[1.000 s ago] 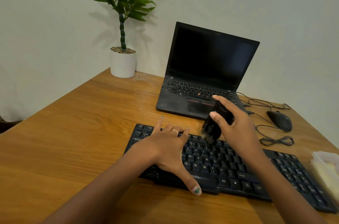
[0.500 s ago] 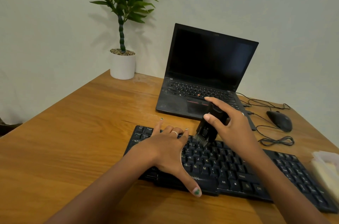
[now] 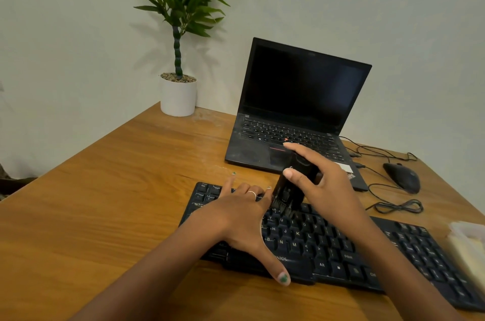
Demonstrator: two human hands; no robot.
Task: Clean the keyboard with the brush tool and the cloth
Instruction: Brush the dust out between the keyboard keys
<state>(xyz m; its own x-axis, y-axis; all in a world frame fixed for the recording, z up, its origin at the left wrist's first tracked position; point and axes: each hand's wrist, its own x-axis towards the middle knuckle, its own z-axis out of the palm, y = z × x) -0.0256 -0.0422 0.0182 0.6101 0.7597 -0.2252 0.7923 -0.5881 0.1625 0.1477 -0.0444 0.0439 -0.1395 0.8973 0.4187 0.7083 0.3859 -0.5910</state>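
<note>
The worktop (image 3: 110, 215) is carrying everything; the keyboard (image 3: 328, 244) is lying across its near edge, in front of the open laptop (image 3: 294, 121), with a mouse (image 3: 402, 177) off to the right. A pale folded thing, probably the cloth (image 3: 469, 249), is sitting in a clear tub at the right edge, just beside the keyboard's number pad and not yet in use.

The left hand (image 3: 241, 218) is lying flat and spread on the keyboard's left half, fingers straight and thumb out over the front edge, pressing it steady and gripping nothing. The right hand (image 3: 328, 184) is curling thumb and fingers round the brush (image 3: 291, 189), holding it tilted with the bristles down on the upper key rows, just beside the left fingertips.

So the brushing step is under way, seemingly on the top rows. The next move is likely calling for short strokes along the rows and between the keys, working rightward, before the cloth is taken up.

Against the earlier frames, the brush is standing lower and further left, now meeting the keys where it was hovering above them; the left hand is keeping its place.
</note>
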